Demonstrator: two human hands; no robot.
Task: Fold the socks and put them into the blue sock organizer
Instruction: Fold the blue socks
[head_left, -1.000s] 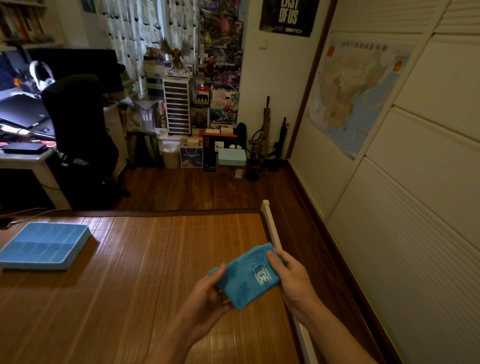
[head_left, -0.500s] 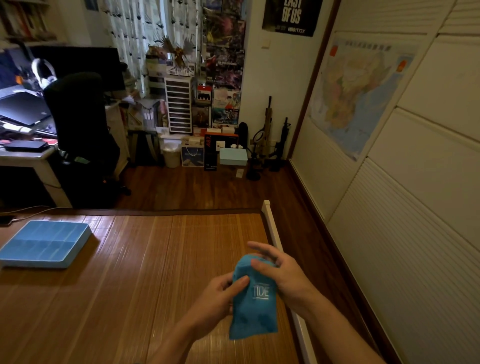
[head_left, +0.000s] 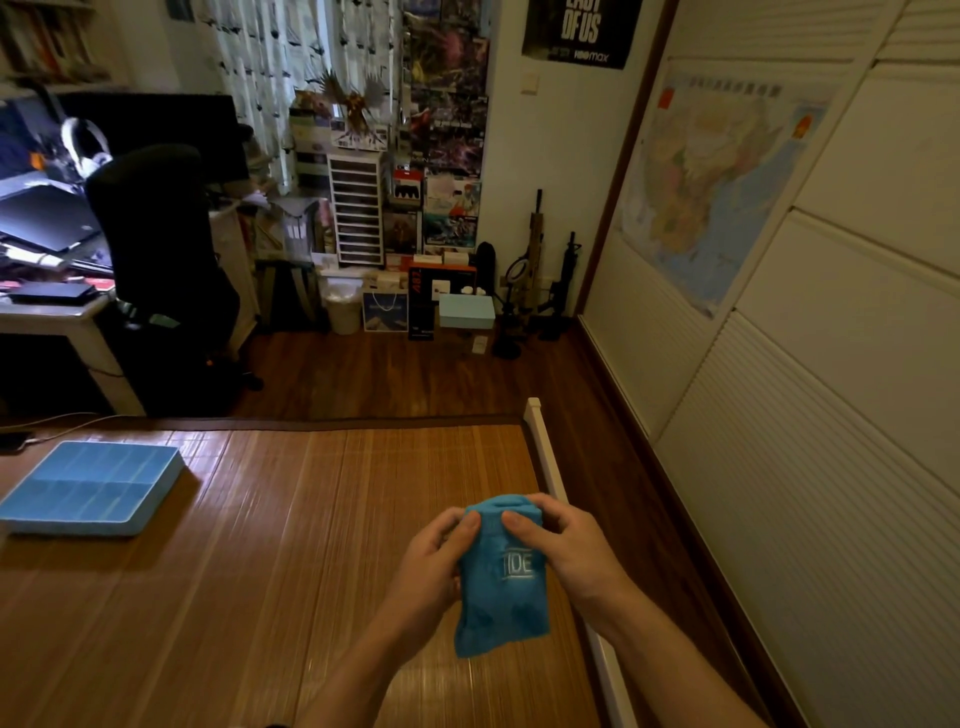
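Observation:
A folded blue sock (head_left: 501, 597) with white lettering hangs upright between both hands, above the right part of the bamboo mat (head_left: 291, 519). My left hand (head_left: 431, 566) grips its left side, thumb on the top edge. From the right, my right hand (head_left: 566, 545) holds the top, thumb pressed on the front and fingers curled behind. The blue sock organizer (head_left: 88, 486) lies far to the left on the mat, its compartments showing no socks.
A white rail (head_left: 545, 452) runs along the mat's right edge, with dark wood floor beyond it. White panelled cupboard doors (head_left: 831, 415) rise on the right. A black chair (head_left: 156, 249) and desk stand at the back left; boxes crowd the far wall.
The sock has turned from a slanted, flat hold to hanging upright. Both thumbs have moved to its top edge, and the hands have drawn closer together.

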